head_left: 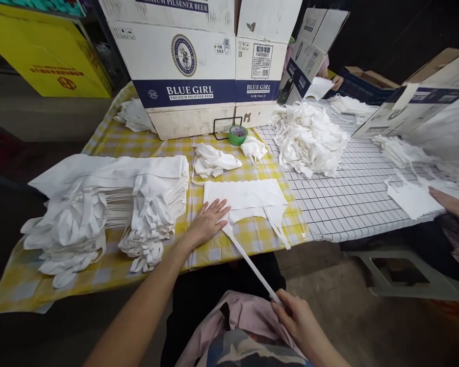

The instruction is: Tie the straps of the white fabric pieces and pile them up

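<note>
A flat white cloth piece (248, 196) with straps lies on the yellow checked tablecloth (252, 234) in front of me. My left hand (208, 221) rests flat on its left corner, fingers spread. My right hand (296, 316) is down near my lap, fingers pinched on the end of a long white strap (250, 265) that runs taut from the cloth. To the left sits a tall stack of folded white pieces (110, 201) with straps hanging off its front.
Blue Girl cardboard boxes (191, 66) stand at the back. Near them lie a green tape roll (237, 135) and small crumpled cloths (214, 160). A loose white heap (309, 137) sits on the grid cloth (352, 193). Another person's hand (449, 201) works at the right.
</note>
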### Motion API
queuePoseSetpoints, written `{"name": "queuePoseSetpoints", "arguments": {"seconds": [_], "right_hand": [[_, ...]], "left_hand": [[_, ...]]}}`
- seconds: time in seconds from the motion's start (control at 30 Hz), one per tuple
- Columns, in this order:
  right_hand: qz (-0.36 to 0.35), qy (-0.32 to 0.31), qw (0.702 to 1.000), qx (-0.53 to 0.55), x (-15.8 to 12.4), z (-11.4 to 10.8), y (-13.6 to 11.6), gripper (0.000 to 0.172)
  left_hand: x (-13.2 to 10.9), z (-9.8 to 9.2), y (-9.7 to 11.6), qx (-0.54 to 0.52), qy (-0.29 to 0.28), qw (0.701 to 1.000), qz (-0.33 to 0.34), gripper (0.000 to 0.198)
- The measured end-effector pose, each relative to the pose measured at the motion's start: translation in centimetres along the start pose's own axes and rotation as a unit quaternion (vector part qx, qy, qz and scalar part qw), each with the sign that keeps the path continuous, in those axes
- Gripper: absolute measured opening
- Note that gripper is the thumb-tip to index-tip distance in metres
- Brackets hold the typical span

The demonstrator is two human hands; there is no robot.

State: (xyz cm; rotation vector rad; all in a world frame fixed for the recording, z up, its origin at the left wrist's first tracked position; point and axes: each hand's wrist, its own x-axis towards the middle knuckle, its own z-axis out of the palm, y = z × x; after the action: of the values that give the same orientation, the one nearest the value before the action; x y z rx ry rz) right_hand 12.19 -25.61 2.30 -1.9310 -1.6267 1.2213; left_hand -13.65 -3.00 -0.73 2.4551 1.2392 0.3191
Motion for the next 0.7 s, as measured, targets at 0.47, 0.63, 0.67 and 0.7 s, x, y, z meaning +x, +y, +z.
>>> {"name": "queuePoseSetpoints", "arguments": {"seconds": [0.47,0.63,0.67,0.7], "right_hand": [[0.096,-0.236,0.903,0.346,1.5,-4.2,-7.9,0.035],[0.086,-0.245,0.9,0.35,4.2,-6.2,-10.3,0.03],[0.085,-0.246,0.901,0.348,4.7,-6.6,-10.5,0.029],[0.084,-0.243,0.901,0.349,5.2,-7.0,-10.6,0.027]], "left_hand": [[-3.6,-4.3,10.0,-0.37,-0.078,0.918,0.121,0.062],[-4.6,-5.0,13.4,-0.442,-0.097,0.879,0.153,0.06],[-4.5,-4.7,13.3,-0.436,-0.082,0.887,0.128,0.057],[-4.4,-4.2,13.1,-0.428,-0.074,0.895,0.1,0.053]]}}
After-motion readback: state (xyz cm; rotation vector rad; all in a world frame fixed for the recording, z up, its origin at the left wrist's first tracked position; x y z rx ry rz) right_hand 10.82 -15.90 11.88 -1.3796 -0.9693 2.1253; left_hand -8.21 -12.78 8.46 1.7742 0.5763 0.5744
